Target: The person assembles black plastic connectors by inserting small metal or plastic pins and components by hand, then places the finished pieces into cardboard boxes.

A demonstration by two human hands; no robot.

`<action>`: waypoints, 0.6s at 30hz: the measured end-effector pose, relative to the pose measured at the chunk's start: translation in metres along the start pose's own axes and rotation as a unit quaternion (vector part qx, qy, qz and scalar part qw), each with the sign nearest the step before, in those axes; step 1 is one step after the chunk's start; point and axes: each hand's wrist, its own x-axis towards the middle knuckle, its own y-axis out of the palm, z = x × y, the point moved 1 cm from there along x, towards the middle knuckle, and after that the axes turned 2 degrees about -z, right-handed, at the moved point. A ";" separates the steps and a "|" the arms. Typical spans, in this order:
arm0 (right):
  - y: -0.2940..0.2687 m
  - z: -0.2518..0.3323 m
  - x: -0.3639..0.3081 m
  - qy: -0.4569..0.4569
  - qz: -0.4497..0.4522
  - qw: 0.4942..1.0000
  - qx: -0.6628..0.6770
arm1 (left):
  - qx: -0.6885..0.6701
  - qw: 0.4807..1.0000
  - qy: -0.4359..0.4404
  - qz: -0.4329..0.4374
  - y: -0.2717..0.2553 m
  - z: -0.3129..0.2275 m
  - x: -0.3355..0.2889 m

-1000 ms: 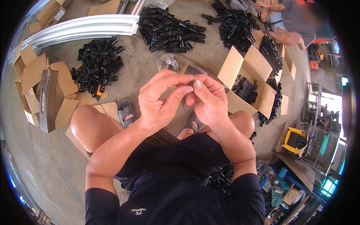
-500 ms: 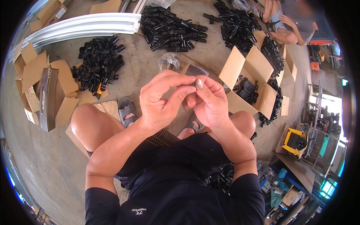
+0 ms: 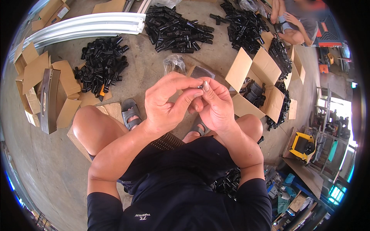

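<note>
A small dark metallic piece (image 3: 200, 86) shows between my fingertips, too small and too covered for its kind to be told. My left hand (image 3: 166, 101) pinches it from the left with thumb and forefinger. From the right, the thumb and fingers of my right hand (image 3: 216, 103) close on the same piece, so the two hands meet above my lap. Below my wrists a brown perforated basket-like thing (image 3: 167, 141) lies between my legs, partly hidden by my arm and shirt.
Piles of black tube-like fittings lie on the floor, one at left (image 3: 102, 65), one ahead (image 3: 175, 30). An open cardboard box (image 3: 274, 101) holding dark parts stands at right. White metal rails (image 3: 88, 27) lie far left. Another person (image 3: 295, 25) sits at far right.
My hands stay together and have shifted only slightly, with the small piece turned a little between the fingertips. The person at far right has moved slightly.
</note>
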 end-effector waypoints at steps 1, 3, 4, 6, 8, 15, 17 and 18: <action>0.000 0.000 0.000 0.001 0.001 1.000 0.001 | -0.001 1.000 -0.001 0.001 0.000 0.000 0.000; 0.000 0.000 0.000 0.003 0.002 1.000 0.004 | 0.000 1.000 0.000 0.001 0.000 0.000 0.000; 0.000 0.000 0.000 0.003 0.001 1.000 0.004 | 0.000 1.000 0.001 0.000 0.000 0.000 0.000; 0.001 0.000 0.000 0.002 -0.001 1.000 0.003 | -0.004 1.000 -0.005 -0.008 0.001 0.000 0.000; 0.000 -0.001 0.000 0.003 0.000 1.000 0.001 | -0.006 1.000 -0.005 -0.012 0.002 0.001 0.000; -0.002 -0.001 0.001 -0.003 0.004 1.000 -0.004 | -0.001 1.000 0.002 -0.013 0.002 0.001 0.000; 0.000 0.001 0.001 -0.008 0.002 1.000 -0.009 | 0.007 1.000 0.012 -0.006 0.001 0.002 0.001; 0.002 0.002 0.001 -0.011 0.001 1.000 -0.011 | 0.009 1.000 0.019 0.000 0.000 0.002 0.000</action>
